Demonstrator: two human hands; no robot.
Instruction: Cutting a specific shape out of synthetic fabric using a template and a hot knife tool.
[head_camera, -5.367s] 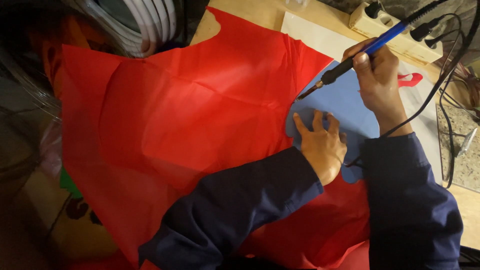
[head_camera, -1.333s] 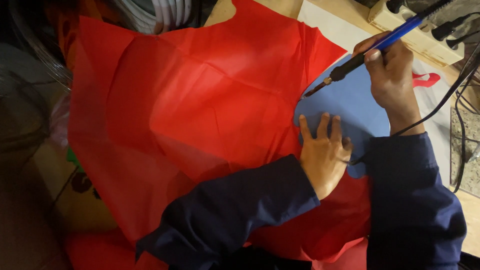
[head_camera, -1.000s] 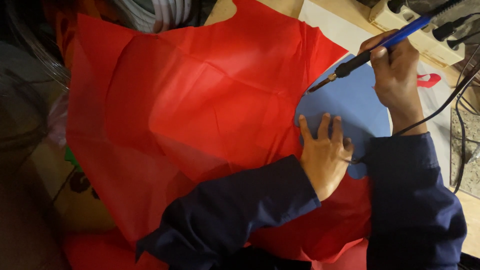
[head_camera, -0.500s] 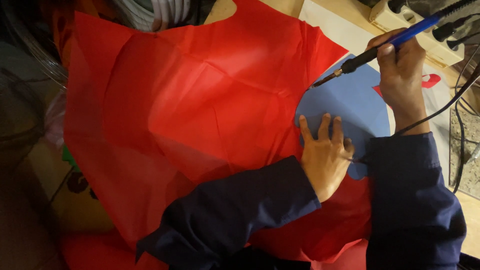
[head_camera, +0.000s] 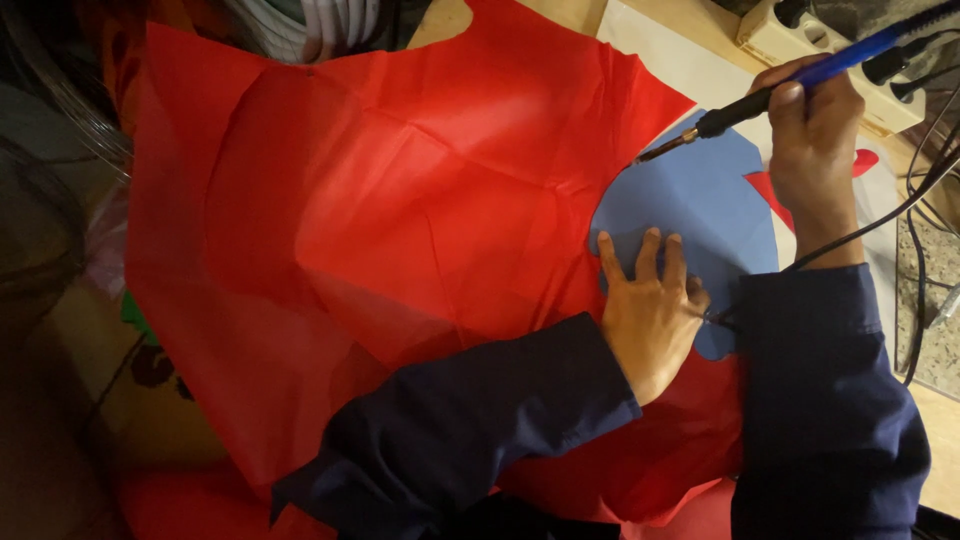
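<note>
A large sheet of red fabric (head_camera: 400, 240) lies spread over the table. On its right side rests a blue curved template (head_camera: 700, 205). My left hand (head_camera: 650, 310) lies flat on the template's lower left part, fingers spread, pressing it down. My right hand (head_camera: 810, 150) grips a blue-handled hot cutting tool (head_camera: 790, 85) with a black collar; its metal tip sits at the template's upper edge where the red fabric meets it. The tool's cord runs off to the right.
A beige power strip (head_camera: 840, 60) with black plugs lies at the top right, with dark cables (head_camera: 920, 250) trailing down the right side. White coiled tubing (head_camera: 310, 20) sits at the top. The wooden tabletop (head_camera: 690, 20) shows past the fabric; dark clutter fills the left.
My right hand has drawn the tool's tip along the template's curved edge, up and to the right. My left hand has stayed pressed on the template.
</note>
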